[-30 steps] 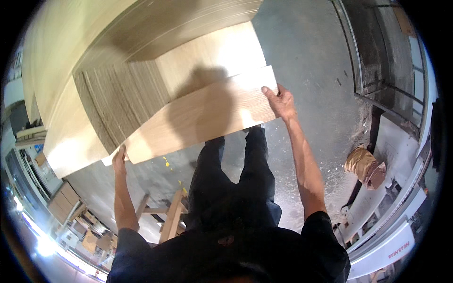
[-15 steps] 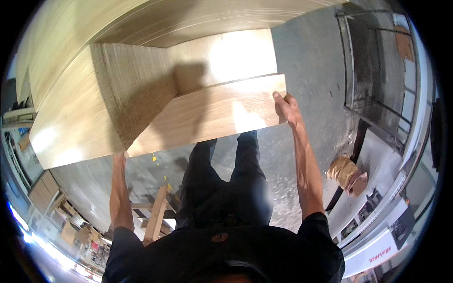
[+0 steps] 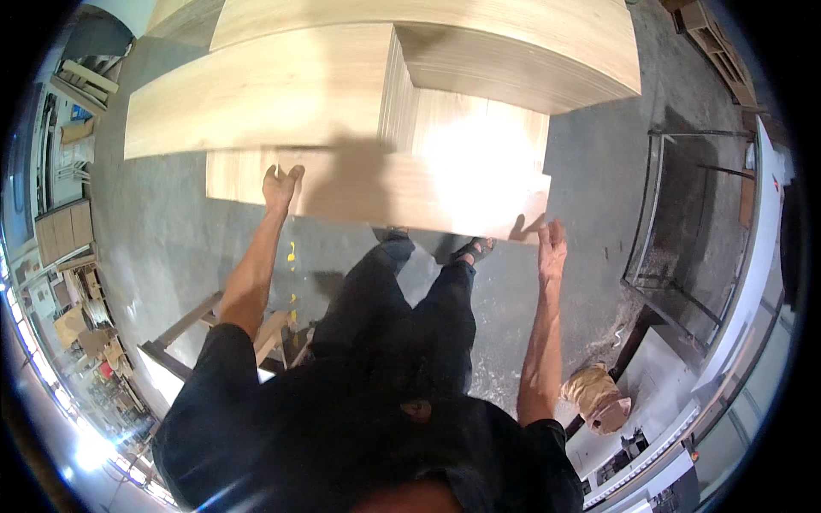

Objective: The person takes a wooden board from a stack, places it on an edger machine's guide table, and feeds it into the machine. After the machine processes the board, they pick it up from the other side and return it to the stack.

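Observation:
A long pale wood-grain board (image 3: 428, 192) lies across in front of me, along the near side of a wooden cabinet (image 3: 265, 85). My left hand (image 3: 282, 190) is closed on the board left of its middle, fingers reaching up toward the cabinet's near edge. At the board's right end, my right hand (image 3: 552, 248) is closed at the near corner, casting a shadow on the wood. Parts of the fingers of both hands are hidden. An open compartment (image 3: 470, 120) shows in the cabinet's right part, brightly lit.
A dark metal frame (image 3: 650, 214) stands on the grey floor (image 3: 599, 171) to the right. A crumpled brown paper bundle (image 3: 596, 398) sits nearer on that side. A wooden stand (image 3: 184, 329) is by my left elbow; boards and offcuts (image 3: 85, 321) crowd the far left.
The cabinet and board appear further right and farther off in view. My left hand has shifted from the cabinet's lower corner onto the board; my right hand sits lower on its end.

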The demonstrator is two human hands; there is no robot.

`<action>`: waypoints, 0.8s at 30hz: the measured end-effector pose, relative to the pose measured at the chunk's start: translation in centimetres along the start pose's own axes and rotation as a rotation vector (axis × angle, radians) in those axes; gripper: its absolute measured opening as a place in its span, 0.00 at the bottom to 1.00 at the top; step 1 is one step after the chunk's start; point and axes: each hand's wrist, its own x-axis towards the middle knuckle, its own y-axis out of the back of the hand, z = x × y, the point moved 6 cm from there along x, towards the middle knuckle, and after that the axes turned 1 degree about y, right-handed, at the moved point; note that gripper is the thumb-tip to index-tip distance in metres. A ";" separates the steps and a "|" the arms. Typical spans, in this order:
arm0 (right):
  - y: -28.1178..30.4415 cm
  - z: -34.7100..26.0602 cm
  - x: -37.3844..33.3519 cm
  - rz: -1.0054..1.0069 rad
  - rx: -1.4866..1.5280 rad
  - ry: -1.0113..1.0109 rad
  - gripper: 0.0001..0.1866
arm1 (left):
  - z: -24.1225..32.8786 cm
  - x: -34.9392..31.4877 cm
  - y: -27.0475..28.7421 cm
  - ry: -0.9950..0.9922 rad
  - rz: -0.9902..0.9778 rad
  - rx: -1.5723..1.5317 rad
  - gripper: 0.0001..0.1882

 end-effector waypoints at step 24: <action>5.6 41.7 -19.5 -0.111 0.640 -0.598 0.13 | 0.6 -36.3 -16.5 0.442 -0.589 -0.094 0.13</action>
